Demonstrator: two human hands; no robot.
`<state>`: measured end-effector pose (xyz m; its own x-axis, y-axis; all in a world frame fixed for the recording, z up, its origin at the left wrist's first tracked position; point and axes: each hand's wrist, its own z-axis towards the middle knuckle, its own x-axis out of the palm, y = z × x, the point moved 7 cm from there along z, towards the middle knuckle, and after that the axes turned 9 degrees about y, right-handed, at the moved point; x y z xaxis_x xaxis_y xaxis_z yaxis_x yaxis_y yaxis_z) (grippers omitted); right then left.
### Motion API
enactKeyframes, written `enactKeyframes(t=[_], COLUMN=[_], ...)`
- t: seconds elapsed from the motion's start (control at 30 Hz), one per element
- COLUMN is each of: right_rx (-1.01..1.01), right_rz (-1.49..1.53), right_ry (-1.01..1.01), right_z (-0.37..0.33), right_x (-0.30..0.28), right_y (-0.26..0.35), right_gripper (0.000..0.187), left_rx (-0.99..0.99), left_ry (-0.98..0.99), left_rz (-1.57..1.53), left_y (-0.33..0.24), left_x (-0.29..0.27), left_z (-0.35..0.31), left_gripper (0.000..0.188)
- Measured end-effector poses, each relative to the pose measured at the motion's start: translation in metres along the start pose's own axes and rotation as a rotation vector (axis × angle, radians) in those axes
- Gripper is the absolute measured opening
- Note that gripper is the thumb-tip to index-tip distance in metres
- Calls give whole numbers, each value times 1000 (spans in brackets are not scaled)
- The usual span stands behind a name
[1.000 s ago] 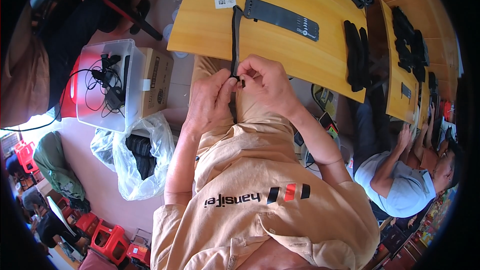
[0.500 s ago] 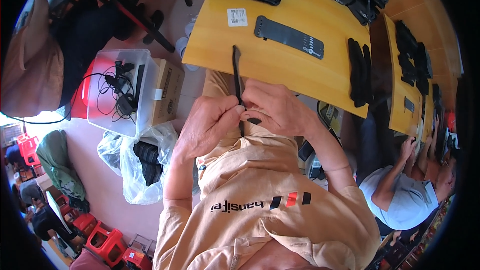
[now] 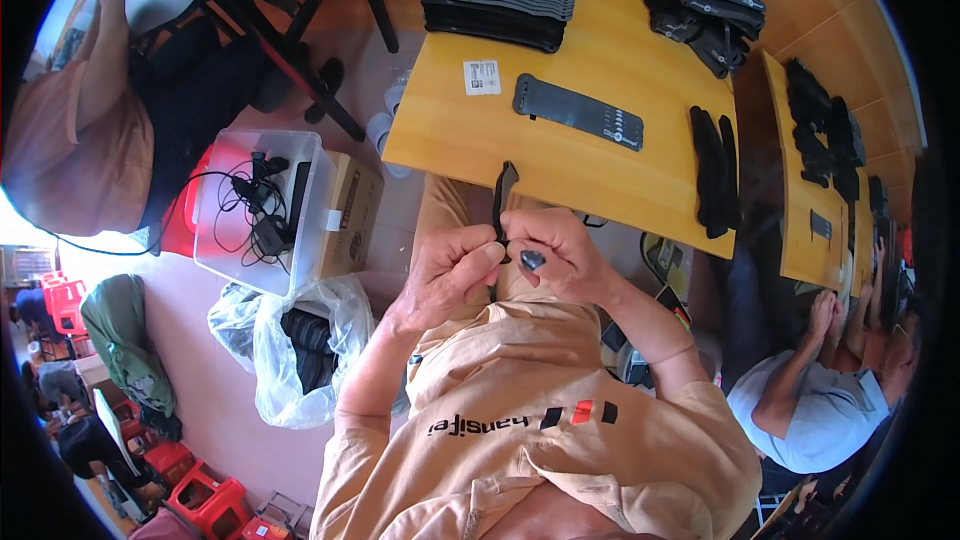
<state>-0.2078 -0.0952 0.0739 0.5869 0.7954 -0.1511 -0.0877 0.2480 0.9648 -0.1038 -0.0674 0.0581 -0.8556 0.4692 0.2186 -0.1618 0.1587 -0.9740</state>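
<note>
A narrow black strap (image 3: 505, 185) stands up between my two hands, in front of the table's near edge. My left hand (image 3: 455, 270) is closed, thumb and fingertips pinched on the strap's lower part. Right beside it, my right hand (image 3: 562, 258) has its fingers curled around the same strap; a dark, shiny end shows between its fingers. The fingers hide most of the strap's lower length. On the table beyond my hands lies a flat dark grey band (image 3: 578, 112) with a row of pale marks, and a white printed label (image 3: 481, 78) is left of it.
The yellow table (image 3: 450, 145) bears stacked dark bands (image 3: 497, 2), a black pile (image 3: 705, 5) and black rolls (image 3: 713, 172). To my left are a clear bin (image 3: 225, 260) of cables, a cardboard box (image 3: 352, 205) and a plastic bag (image 3: 270, 370). People sit on both sides.
My hands have come closer together on the strap, and the right hand has turned so that a dark end shows. The whole view has shifted slightly, with the table lower in it.
</note>
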Motion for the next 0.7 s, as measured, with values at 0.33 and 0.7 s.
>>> enactKeyframes(t=[0.33,0.7], right_rx=[219,271], right_rz=[499,1215], right_ry=[-280,-189], right_z=[-9,-9], right_x=[-1,17], right_y=[-29,-55], right_gripper=[19,24], left_rx=[122,-42], left_ry=[-251,-247], left_rz=[-101,82], left_y=[15,17], left_x=[-2,-7], left_z=[9,8], left_gripper=[37,39])
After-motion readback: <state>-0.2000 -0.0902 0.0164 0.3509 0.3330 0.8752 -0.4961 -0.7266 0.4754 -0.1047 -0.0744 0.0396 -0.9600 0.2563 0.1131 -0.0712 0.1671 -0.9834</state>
